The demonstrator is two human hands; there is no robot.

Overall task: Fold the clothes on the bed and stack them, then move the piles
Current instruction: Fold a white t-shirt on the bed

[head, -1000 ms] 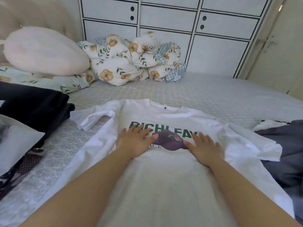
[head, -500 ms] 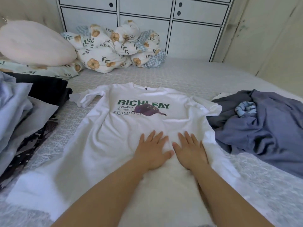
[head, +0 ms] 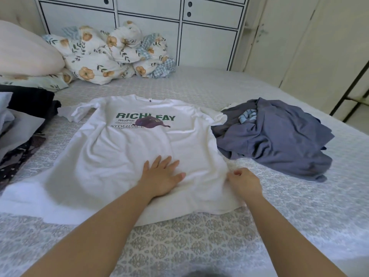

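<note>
— Two hands at work: we press our left hand (head: pixel 162 177) flat, fingers spread, on the lower middle of the white cotton T-shirt with green lettering (head: pixel 127 152), which lies face up across the middle of the grey patterned bed (head: pixel 199 246).

— And our right hand (head: pixel 244 183)?

— We curl its fingers at the shirt's right side edge; it seems to pinch the cloth.

— Other clothes?

— We see a crumpled blue-grey garment (head: pixel 279 136) just beside the shirt toward the bed's right edge, and a dark-and-grey pile of clothes (head: pixel 22 120) at the left edge.
</note>
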